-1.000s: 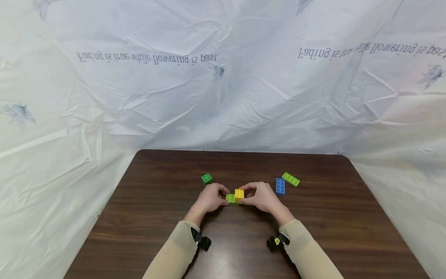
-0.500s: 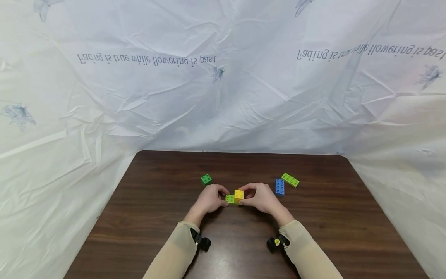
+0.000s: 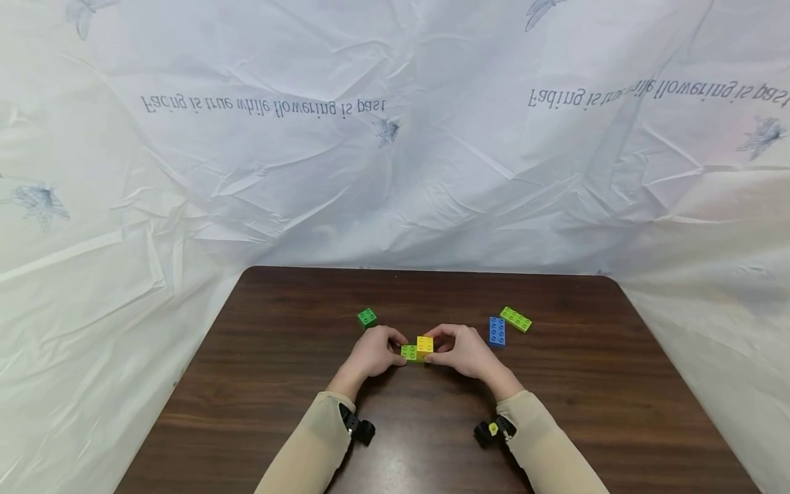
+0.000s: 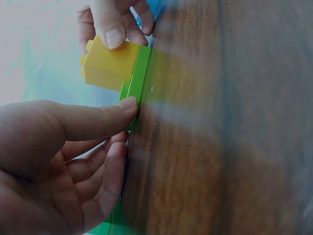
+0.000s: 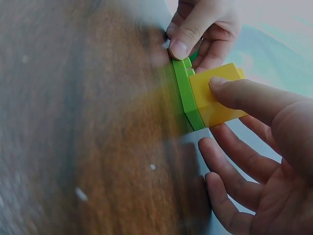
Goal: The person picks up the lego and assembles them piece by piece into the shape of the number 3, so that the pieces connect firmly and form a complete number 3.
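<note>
A yellow brick sits on the right half of a flat light-green brick, which lies on the table. My left hand pinches the left end of the light-green brick between thumb and fingers, as the left wrist view also shows. From the other side my right hand grips the yellow brick, its thumb against the near face in the right wrist view. The fingers on the far side of both bricks are partly hidden. In the right wrist view the yellow brick stands flush near the light-green brick's end.
Just beyond the left hand stands a dark green brick. To the right of the right hand lie a blue brick and another flat light-green brick. A white printed sheet hangs behind the brown table.
The view shifts very slightly. Both hands keep their hold, and the bricks stay as they were.
</note>
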Motion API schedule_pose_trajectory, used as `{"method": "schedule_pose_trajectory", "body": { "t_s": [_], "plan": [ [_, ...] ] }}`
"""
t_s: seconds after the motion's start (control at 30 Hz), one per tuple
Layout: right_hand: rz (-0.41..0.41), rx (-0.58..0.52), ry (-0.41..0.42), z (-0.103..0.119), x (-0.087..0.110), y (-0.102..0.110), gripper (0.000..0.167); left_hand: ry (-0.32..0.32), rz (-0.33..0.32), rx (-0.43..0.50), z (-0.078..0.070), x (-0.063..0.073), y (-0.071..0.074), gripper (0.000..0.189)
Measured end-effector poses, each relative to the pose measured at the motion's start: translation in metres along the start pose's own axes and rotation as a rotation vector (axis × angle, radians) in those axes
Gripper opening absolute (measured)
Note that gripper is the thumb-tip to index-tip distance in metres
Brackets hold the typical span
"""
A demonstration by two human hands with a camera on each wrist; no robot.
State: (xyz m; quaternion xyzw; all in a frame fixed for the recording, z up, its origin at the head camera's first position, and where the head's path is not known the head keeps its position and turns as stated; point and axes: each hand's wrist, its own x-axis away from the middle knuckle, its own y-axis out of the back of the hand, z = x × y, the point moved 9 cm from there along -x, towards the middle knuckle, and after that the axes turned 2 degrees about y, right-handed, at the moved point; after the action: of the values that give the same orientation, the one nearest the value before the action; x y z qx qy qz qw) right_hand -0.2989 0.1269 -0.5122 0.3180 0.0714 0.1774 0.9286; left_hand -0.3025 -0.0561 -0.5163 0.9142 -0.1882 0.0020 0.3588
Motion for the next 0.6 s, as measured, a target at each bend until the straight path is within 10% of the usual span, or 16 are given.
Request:
{"method": "schedule_pose_trajectory", "body": {
  "t_s": [0.6],
  "plan": [
    [0.073, 0.045, 0.001, -0.002, 0.0005, -0.0004, 0.042, 0.004, -0.005, 0.0, 0.0053, -0.0037, -0.0017, 0.026]
  ]
}}
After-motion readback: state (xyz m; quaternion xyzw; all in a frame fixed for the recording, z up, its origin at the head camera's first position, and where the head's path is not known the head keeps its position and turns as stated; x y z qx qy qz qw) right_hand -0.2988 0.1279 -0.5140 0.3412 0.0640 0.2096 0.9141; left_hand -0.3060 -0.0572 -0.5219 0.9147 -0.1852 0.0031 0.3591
